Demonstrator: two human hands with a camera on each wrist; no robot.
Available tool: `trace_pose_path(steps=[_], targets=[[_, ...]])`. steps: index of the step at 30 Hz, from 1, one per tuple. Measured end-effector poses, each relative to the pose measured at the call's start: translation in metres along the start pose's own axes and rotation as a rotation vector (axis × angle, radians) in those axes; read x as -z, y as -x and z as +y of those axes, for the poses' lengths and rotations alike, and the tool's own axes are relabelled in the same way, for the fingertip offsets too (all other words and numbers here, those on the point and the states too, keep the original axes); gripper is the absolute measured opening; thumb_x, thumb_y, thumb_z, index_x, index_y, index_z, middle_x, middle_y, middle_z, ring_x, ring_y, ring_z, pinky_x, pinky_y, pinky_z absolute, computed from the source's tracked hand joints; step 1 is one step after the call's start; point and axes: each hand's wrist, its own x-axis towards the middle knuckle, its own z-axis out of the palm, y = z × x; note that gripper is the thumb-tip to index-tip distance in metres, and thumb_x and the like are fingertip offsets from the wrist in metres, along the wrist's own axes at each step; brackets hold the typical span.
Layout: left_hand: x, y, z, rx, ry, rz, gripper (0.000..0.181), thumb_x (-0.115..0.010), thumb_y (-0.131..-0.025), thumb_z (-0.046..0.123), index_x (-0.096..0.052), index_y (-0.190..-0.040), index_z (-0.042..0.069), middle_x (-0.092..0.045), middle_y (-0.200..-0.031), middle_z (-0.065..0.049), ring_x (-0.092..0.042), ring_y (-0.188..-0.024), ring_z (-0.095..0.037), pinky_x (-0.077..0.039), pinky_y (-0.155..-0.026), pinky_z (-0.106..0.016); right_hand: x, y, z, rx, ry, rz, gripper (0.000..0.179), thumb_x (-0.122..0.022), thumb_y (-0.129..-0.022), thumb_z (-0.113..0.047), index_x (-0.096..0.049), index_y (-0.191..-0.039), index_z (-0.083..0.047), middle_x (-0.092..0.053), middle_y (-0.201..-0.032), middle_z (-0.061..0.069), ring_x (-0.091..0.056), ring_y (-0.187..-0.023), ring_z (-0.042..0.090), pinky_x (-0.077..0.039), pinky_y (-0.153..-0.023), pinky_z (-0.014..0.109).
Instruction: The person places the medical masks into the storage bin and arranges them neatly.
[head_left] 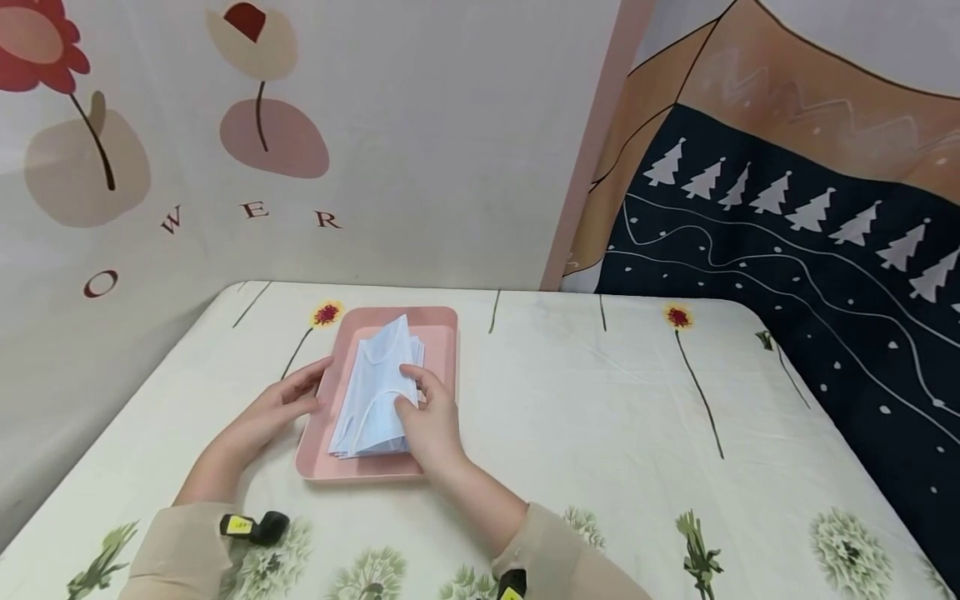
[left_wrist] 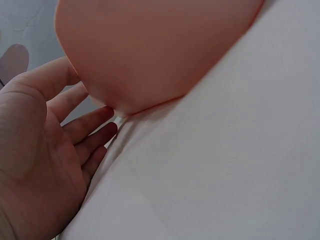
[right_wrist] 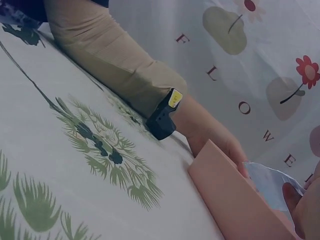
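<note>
A pink rectangular tray [head_left: 442, 333] holds a small stack of light-blue disposable face masks [head_left: 356, 425]. The uppermost mask [head_left: 390, 350] lies at a slant, its ear loops showing. My right hand [head_left: 437, 425] pinches this mask by its right edge between thumb and fingers. At the tray's left side, my left hand [head_left: 262, 417] touches the rim with extended fingers. In the left wrist view, its fingers [left_wrist: 90, 125] rest against the outer wall of the tray [left_wrist: 155, 50]. The right wrist view shows part of the mask [right_wrist: 270, 180] above the tray wall [right_wrist: 225, 195].
The tray stands on a table with a white flowered cloth [head_left: 585, 400]. Behind it hangs a pale curtain [head_left: 450, 150] with flowers and letters. A dark tree-patterned fabric [head_left: 787, 250] borders the table on the right.
</note>
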Motion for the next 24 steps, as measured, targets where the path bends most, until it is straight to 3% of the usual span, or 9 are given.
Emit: trace_pose_path(steps=[4,13,24], targets=[[0.000,0.000,-0.001,-0.009,-0.002,0.000,0.064,-0.058,-0.097,0.015,-0.026,-0.152,0.008,-0.020,-0.154,-0.021,-0.016,-0.140,-0.037,-0.027,-0.094,-0.005,-0.006,-0.001,0.001,-0.029,0.035,0.016,0.039,-0.058,-0.089,0.003,-0.063,-0.124,-0.012,-0.058,-0.122,0.002,-0.053,-0.109,0.017,-0.049,-0.086,0.034],[-0.002,0.000,0.001,-0.037,0.012,-0.011,0.063,-0.057,-0.097,0.012,-0.026,-0.151,0.005,-0.020,-0.154,-0.023,-0.012,-0.139,-0.042,-0.027,-0.094,-0.005,-0.010,-0.003,0.007,-0.045,0.105,0.026,0.038,-0.061,-0.088,0.001,-0.064,-0.123,-0.012,-0.060,-0.122,0.004,-0.052,-0.116,0.022,-0.046,-0.093,0.040],[-0.002,0.000,0.000,-0.036,0.007,-0.006,0.063,-0.057,-0.097,0.013,-0.026,-0.152,0.006,-0.020,-0.154,-0.023,-0.013,-0.139,-0.041,-0.027,-0.094,-0.005,-0.007,-0.006,0.011,-0.062,0.155,-0.029,0.039,-0.064,-0.084,0.001,-0.063,-0.123,-0.006,-0.061,-0.110,0.008,-0.063,-0.093,0.023,-0.053,-0.072,0.026]])
